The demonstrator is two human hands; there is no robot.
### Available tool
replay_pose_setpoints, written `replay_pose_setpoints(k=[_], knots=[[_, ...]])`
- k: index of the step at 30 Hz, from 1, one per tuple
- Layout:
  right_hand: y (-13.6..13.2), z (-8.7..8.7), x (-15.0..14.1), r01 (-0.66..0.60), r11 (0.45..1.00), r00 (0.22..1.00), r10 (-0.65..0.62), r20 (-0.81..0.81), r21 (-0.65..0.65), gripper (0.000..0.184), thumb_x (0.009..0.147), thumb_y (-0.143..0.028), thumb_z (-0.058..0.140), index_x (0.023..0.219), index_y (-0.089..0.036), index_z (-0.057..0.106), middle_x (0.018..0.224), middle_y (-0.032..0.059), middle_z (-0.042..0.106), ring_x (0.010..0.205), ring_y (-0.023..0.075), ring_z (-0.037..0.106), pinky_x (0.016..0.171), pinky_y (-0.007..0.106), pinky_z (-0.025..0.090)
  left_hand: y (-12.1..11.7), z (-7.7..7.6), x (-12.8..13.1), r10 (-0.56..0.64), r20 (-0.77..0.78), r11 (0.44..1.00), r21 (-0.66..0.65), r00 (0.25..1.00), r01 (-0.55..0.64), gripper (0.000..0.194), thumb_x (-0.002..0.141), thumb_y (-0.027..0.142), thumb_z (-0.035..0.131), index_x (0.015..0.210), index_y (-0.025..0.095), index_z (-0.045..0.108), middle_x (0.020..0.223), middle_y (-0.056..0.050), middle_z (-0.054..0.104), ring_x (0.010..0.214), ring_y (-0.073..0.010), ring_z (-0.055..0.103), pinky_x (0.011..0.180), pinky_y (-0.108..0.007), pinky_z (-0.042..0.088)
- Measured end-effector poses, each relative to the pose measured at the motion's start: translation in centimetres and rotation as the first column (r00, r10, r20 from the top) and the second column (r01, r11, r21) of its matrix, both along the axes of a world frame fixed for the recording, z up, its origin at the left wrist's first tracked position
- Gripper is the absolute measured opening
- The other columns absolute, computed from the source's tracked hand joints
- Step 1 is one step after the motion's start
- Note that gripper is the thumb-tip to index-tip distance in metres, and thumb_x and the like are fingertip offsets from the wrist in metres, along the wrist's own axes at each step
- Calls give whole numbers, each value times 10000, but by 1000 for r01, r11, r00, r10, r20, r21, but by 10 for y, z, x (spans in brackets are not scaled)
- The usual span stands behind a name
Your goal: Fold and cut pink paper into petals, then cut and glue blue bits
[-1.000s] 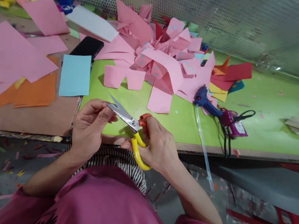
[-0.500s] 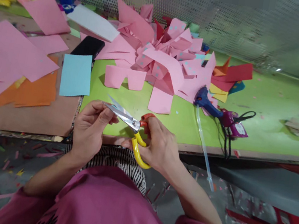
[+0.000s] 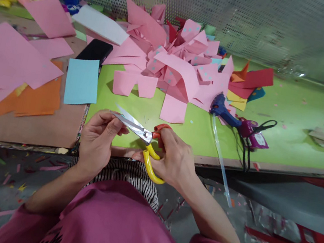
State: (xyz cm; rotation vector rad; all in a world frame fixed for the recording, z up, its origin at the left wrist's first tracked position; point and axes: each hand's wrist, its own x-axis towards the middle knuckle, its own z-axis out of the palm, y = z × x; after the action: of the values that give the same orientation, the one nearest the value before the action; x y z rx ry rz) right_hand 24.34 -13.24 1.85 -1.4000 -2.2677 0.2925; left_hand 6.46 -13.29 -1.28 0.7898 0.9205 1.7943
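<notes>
My right hand (image 3: 176, 155) has its fingers through the handles of a pair of scissors (image 3: 147, 135), one handle orange-red and one yellow. The blades are parted and point left, toward my left hand (image 3: 98, 138). That hand is closed in a pinch right at the lower blade. Whatever lies between its thumb and fingers is too small and hidden to name. Just beyond the blades, a pink paper cutout shaped like a pair of glasses (image 3: 147, 87) lies on the green tabletop. A light blue paper rectangle (image 3: 82, 82) rests to its left.
Behind is a heap of pink paper scraps (image 3: 187, 59), some dotted blue. A blue glue gun (image 3: 225, 113) lies at right, its clear glue stick hanging over the table edge. A black phone (image 3: 95, 50), pink sheets (image 3: 20, 54) and orange paper (image 3: 40, 97) lie left.
My right hand and the scissors have shifted very slightly to the right. My left hand keeps its pinch, and the things on the table stay in place.
</notes>
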Motion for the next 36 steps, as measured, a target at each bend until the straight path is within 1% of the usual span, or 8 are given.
replay_pose_setpoints(k=[3, 6, 8, 12, 16, 26, 31, 36], knots=[[-1, 4, 1, 6, 999, 999, -8, -47, -51, 608, 875, -778, 494, 887, -180, 607, 754, 69, 652, 618, 166, 569, 538, 280, 386, -1, 2, 1, -10, 18, 1000, -4, 1000, 10, 180, 793, 368, 843, 824, 231, 731, 691, 47, 709, 588, -66, 656, 567, -161, 522], [-2, 9, 2, -50, 972, 989, 17, -144, -231, 600, 867, -799, 497, 741, -213, 511, 594, -18, 526, 512, 109, 428, 497, 258, 314, -2, 5, 1, -48, 56, 998, -42, 997, 50, 198, 781, 367, 853, 809, 217, 726, 673, 42, 704, 577, -62, 643, 560, -154, 516], [-2, 11, 2, -79, 953, 985, 28, -172, -293, 599, 857, -808, 505, 739, -221, 483, 579, -38, 495, 494, 100, 386, 490, 256, 301, -2, 6, 1, -81, 83, 993, -74, 993, 88, 205, 779, 365, 855, 795, 210, 720, 651, 44, 687, 568, -57, 624, 555, -149, 506], [-1, 8, 3, -6, 993, 999, 1, -44, -114, 645, 819, -818, 539, 958, -189, 578, 755, 43, 622, 608, 169, 546, 552, 287, 392, 0, 6, 0, -86, 127, 994, -55, 988, 94, 209, 760, 341, 871, 769, 212, 707, 651, 51, 682, 566, -53, 616, 555, -144, 502], [0, 5, 5, 30, 1000, 998, -30, 59, 0, 612, 874, -760, 503, 1014, -172, 601, 834, 95, 671, 724, 228, 634, 602, 320, 450, 3, 4, 2, -64, 125, 996, -53, 990, 71, 222, 727, 357, 892, 764, 223, 719, 647, 57, 690, 554, -52, 616, 544, -139, 500], [-2, 4, 6, 7, 1000, 998, -6, 68, -26, 549, 905, -693, 498, 1043, -172, 599, 855, 103, 696, 713, 231, 646, 583, 316, 450, 2, 2, 4, -29, 81, 999, -34, 996, 32, 212, 759, 369, 868, 768, 231, 706, 700, 61, 693, 575, -51, 628, 553, -151, 503], [-2, 4, 6, 21, 999, 998, -19, 68, -28, 569, 897, -725, 487, 1025, -185, 612, 811, 88, 684, 699, 227, 645, 588, 309, 444, 2, 1, 4, -1, 61, 999, -49, 998, 4, 271, 732, 412, 881, 775, 222, 692, 685, 59, 677, 568, -64, 623, 534, -168, 494], [-2, 3, 6, 19, 1000, 998, -18, 54, -16, 611, 887, -761, 474, 1006, -180, 619, 792, 84, 691, 662, 214, 641, 561, 300, 426, 2, 1, 3, -26, 62, 999, -36, 998, 29, 215, 772, 378, 858, 787, 229, 704, 680, 60, 680, 581, -59, 630, 554, -161, 498]])
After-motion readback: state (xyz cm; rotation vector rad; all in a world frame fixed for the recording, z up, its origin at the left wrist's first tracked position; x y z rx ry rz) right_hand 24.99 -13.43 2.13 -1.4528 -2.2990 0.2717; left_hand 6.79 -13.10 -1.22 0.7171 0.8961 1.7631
